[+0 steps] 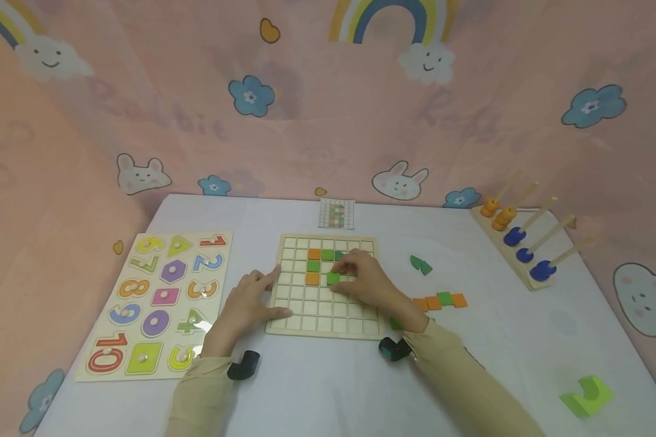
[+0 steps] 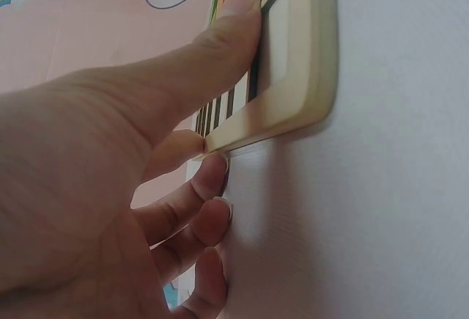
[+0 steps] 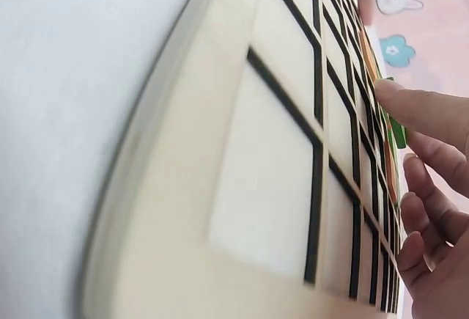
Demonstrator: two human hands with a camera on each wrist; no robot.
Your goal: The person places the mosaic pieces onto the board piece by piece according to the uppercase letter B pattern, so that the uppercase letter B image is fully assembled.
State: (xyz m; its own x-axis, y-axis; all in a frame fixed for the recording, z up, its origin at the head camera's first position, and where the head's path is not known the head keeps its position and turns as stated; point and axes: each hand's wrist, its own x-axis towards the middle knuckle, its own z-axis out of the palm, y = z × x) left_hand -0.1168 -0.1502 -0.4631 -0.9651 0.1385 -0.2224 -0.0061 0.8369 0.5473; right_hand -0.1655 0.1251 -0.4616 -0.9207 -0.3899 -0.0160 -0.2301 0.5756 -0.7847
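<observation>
R hand pinches a flat, sq. green tile nr. ctr. of board; L hand, fingers loose, touches board's L edge. Pale grid holds orange & green tiles; num. board w/ coloured pcs. lies to L.

Under soft, diffuse light, the grid board blurs nearest the right-wrist camera.

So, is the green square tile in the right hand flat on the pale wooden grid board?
No, tilted: in the right wrist view the tile juts up from the board, pinched by the right hand; edge contact unclear.
</observation>
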